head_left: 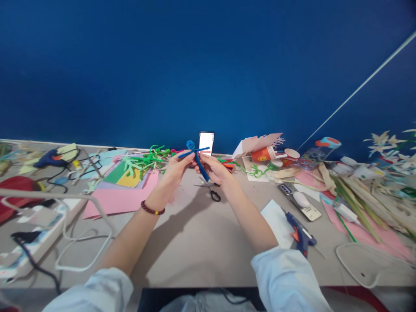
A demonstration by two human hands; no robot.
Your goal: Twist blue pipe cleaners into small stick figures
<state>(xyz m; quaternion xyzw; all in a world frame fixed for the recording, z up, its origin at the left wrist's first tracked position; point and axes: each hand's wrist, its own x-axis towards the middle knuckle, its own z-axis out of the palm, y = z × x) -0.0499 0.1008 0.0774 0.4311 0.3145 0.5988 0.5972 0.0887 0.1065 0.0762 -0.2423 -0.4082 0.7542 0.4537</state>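
Note:
Both of my hands hold a blue pipe-cleaner figure (197,157) up over the middle of the table. It has a looped top, a cross arm and a straight stem that slants down to the right. My left hand (177,169) pinches it from the left near the cross arm. My right hand (212,168) grips the stem from the right. A dark red bead bracelet (152,209) sits on my left wrist. Black-handled scissors (211,190) lie on the table just below my hands.
Green pipe cleaners (147,160) and coloured paper sheets (123,190) lie left. A blue glue gun (300,234) and a phone (297,200) lie right, behind them an orange paper cup (264,154) and dried leaves (357,195). A power strip (29,242) with cables sits front left.

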